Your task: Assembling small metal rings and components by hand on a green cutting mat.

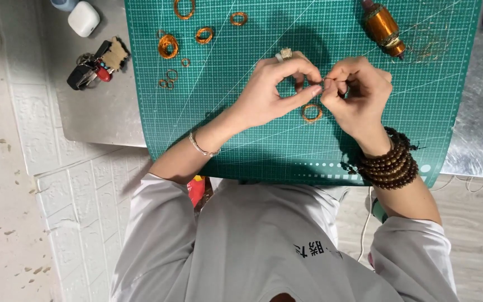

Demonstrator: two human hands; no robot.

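Both hands, left (272,92) and right (356,95), meet fingertip to fingertip, pinching a fine wire (324,84) taut above a copper coil (311,112) on the green mat (241,134).

I see the cutting mat (252,140) on the table (102,112). Both hands meet over mat centre, left hand (272,89) touching right hand (359,92) at the fingertips. One wire ring (311,112) lies on the mat just near of them. More wire coils (168,46) sit far left on the mat. Motor rotor (384,28) far right. Keys (93,66) and earbud case (83,18) left, off the mat.
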